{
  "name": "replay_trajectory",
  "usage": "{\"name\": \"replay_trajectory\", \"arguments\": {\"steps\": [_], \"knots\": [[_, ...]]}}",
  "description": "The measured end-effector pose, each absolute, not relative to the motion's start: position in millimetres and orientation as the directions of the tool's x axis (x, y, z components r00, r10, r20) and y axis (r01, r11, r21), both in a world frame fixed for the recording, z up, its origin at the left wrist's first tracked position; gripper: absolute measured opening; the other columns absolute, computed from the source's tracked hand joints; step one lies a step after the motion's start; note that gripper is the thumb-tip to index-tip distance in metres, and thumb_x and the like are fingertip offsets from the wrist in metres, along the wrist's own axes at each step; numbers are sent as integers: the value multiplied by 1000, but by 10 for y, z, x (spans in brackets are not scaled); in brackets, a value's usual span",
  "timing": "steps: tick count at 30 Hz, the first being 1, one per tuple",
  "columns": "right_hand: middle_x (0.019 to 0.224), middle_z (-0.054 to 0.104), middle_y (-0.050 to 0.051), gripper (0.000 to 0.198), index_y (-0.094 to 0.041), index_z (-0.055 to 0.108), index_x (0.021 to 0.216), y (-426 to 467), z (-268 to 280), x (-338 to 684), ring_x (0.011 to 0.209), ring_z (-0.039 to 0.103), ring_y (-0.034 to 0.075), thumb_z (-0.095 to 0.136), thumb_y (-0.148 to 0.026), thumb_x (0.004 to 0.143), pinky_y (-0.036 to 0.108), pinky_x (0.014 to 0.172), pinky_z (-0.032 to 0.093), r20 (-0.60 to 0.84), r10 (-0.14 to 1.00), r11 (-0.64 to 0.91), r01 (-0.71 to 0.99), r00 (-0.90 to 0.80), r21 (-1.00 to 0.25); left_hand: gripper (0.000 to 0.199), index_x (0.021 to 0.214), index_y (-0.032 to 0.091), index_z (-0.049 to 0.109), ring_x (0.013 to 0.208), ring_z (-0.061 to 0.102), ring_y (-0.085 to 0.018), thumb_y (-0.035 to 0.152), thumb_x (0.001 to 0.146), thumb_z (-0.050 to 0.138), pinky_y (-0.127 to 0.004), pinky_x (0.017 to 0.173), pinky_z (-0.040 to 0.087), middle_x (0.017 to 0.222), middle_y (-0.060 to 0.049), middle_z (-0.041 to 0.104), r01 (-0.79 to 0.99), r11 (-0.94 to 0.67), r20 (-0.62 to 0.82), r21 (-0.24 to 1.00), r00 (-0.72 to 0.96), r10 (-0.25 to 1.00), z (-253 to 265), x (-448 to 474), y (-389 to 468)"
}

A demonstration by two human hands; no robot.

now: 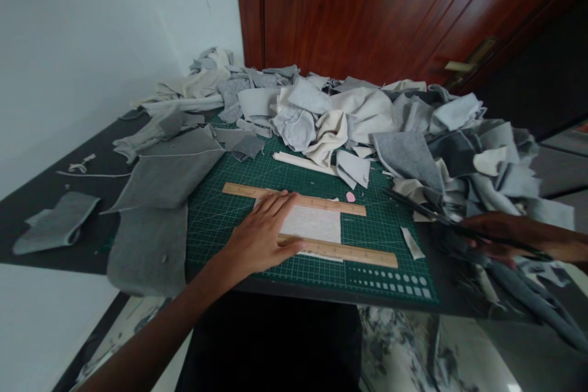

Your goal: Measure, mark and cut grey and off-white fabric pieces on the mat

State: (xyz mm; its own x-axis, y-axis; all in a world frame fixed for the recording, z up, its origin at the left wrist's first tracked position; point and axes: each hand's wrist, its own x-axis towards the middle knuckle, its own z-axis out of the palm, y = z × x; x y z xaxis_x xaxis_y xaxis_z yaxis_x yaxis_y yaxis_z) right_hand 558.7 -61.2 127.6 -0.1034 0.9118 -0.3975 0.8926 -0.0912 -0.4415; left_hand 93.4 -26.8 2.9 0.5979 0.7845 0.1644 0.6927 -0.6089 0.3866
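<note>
My left hand [260,233] lies flat with its fingers spread. Its fingertips press on a wooden ruler [331,203], and its thumb rests on a second wooden ruler [353,251] nearer me. Between the rulers shows a piece of white fabric [315,223], partly covered by the hand. Both rulers lie roughly parallel on a green cutting mat [386,233]. At the right, my right hand [498,233] is blurred by motion and closed around dark scissors [425,209], whose blades point left over the mat's edge. A small pink piece [350,196] lies beyond the far ruler.
Grey and cream fabric scraps [362,113] are heaped along the back and right. Large grey fabric pieces [154,245] cover the mat's left side, one hanging over the table's front edge. A folded grey scrap [59,223] lies far left. Behind stands a wooden door [349,12].
</note>
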Motion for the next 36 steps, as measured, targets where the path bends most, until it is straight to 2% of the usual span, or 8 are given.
{"name": "replay_trajectory", "arguments": {"steps": [4, 7, 10, 14, 19, 26, 32, 36], "knots": [[66, 57, 1, 35, -23, 58, 84, -557, 1183, 5566, 53, 53, 14, 71, -56, 83, 24, 49, 45, -637, 748, -204, 849, -186, -487, 91, 161, 16, 25, 154, 33, -33, 65, 92, 60, -51, 127, 28, 164, -16, 40, 691, -607, 164, 393, 596, 786, 26, 931, -266], [64, 52, -2, 45, -23, 56, 85, -431, 1121, 5575, 50, 47, 11, 72, -65, 80, 22, 48, 42, -780, 544, -285, 806, -309, -518, 92, 161, 16, 25, 153, 34, -34, 65, 92, 60, -51, 126, 29, 164, -17, 41, 687, -608, 168, 398, 597, 784, 27, 926, -266], [61, 47, -5, 54, -22, 54, 84, -276, 1113, 5573, 48, 41, 8, 74, -71, 74, 20, 47, 39, -837, 357, -360, 765, -415, -533, 91, 163, 19, 23, 153, 35, -34, 65, 93, 59, -52, 126, 29, 164, -16, 41, 674, -611, 185, 414, 596, 782, 27, 922, -269], [56, 47, -6, 60, -22, 51, 82, -105, 1123, 5493, 45, 39, 8, 76, -75, 69, 20, 46, 37, -862, 251, -391, 768, -441, -507, 94, 163, 19, 23, 153, 35, -35, 66, 91, 62, -53, 126, 30, 164, -16, 41, 669, -604, 190, 433, 587, 787, 24, 921, -270], [55, 44, -9, 55, -22, 53, 84, -4, 1051, 5342, 45, 35, 6, 78, -68, 69, 17, 43, 34, -852, 260, -435, 733, -453, -523, 95, 162, 16, 26, 153, 35, -34, 63, 90, 65, -51, 127, 28, 164, -17, 41, 670, -599, 182, 439, 586, 789, 37, 929, -269], [54, 41, -10, 43, -22, 53, 81, 54, 923, 5163, 44, 34, 6, 76, -54, 67, 18, 43, 34, -845, 278, -430, 727, -457, -535, 95, 163, 19, 25, 152, 36, -35, 66, 90, 63, -53, 126, 30, 163, -17, 42, 656, -596, 190, 463, 583, 790, 40, 926, -271], [59, 41, -9, 46, -21, 55, 86, 38, 940, 5282, 46, 33, 5, 79, -56, 67, 17, 43, 34, -856, 278, -455, 726, -435, -516, 96, 163, 18, 25, 153, 35, -34, 65, 89, 64, -52, 126, 29, 163, -16, 42, 669, -594, 184, 447, 580, 793, 20, 928, -281], [62, 43, -8, 53, -23, 57, 89, -26, 946, 5472, 47, 34, 6, 80, -62, 62, 18, 43, 32, -894, 271, -513, 732, -358, -449, 94, 161, 14, 27, 153, 35, -32, 64, 90, 64, -49, 127, 28, 163, -16, 43, 670, -598, 187, 439, 583, 790, 26, 936, -292]]}}
